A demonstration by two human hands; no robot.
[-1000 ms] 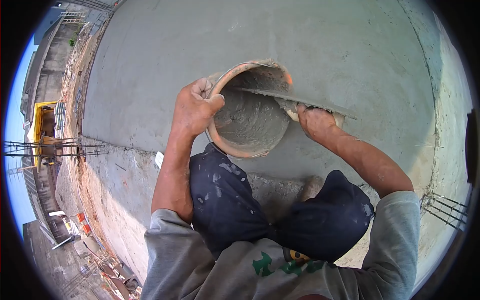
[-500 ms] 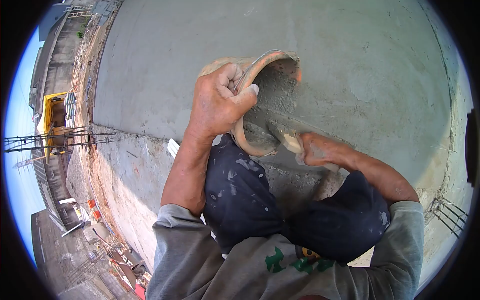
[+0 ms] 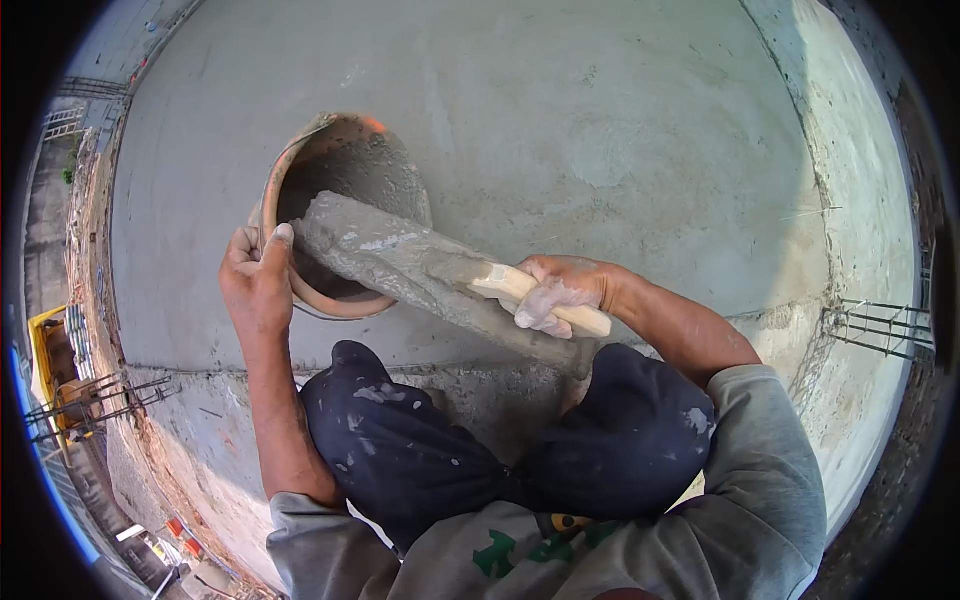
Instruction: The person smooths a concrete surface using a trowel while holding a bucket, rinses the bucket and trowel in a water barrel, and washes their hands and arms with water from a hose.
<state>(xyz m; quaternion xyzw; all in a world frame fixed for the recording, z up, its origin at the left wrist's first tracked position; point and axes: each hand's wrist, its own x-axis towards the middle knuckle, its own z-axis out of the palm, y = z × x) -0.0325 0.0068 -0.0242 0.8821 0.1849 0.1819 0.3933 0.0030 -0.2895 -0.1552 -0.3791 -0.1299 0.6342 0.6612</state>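
Note:
My left hand [image 3: 258,280] is closed on the near-left rim of an orange bucket [image 3: 281,170], thumb over the edge. The bucket is tipped, its mouth turned towards the right, with wet grey mortar [image 3: 375,165] coating its inner wall. My right hand [image 3: 562,293] is wrapped round the pale handle of a plastering float [image 3: 400,262]. Its long blade is caked with wet mortar and reaches left, its far end over the bucket's mouth. The float is above my knees; the bucket's base is hidden.
A smooth grey cement surface [image 3: 520,130] spreads beyond the bucket. My knees [image 3: 640,430] are bent just below the float. Steel bars [image 3: 885,328] jut out at the right and more rebar [image 3: 100,400] at the left. A rough ledge [image 3: 200,420] runs along the left, with ground far below.
My view has shifted. The bucket has swung left and its mouth faces me more. The float has come up out of the bucket, its mortar-covered blade now showing; my left hand has moved along the rim.

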